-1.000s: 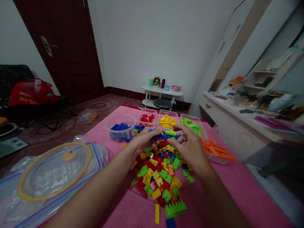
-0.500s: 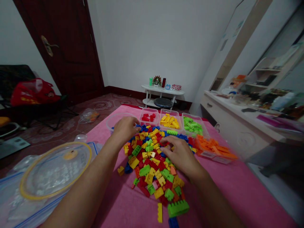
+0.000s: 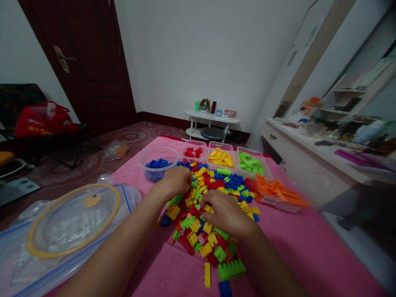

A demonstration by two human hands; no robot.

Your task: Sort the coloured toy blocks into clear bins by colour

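A loose heap of toy building bricks (image 3: pixel 213 239) in red, yellow, green and blue spreads over the pink cloth. My left hand (image 3: pixel 177 180) reaches into the heap's far left part, its fingers curled downward and pressed together; whatever they pinch is hidden. Over the middle of the pile lies my right hand (image 3: pixel 224 211), fingers bent and thumb apart, touching the bricks around a yellow brick (image 3: pixel 209 209). Just beyond my left hand stands a round clear tub (image 3: pixel 141 165) holding blue bricks (image 3: pixel 159 163).
Clear boxes hold red bricks (image 3: pixel 194 152), yellow bricks (image 3: pixel 220 157) and green bricks (image 3: pixel 250 164) along the far edge. Orange bricks (image 3: pixel 275 189) fill a box at right. A yellow-rimmed round lid (image 3: pixel 74 218) lies on a zip bag at left. A dresser (image 3: pixel 309 152) stands right.
My left hand has moved right and nearer, from over the round tub to the heap, uncovering the blue bricks. My right hand has drawn slightly left and nearer through the bricks.
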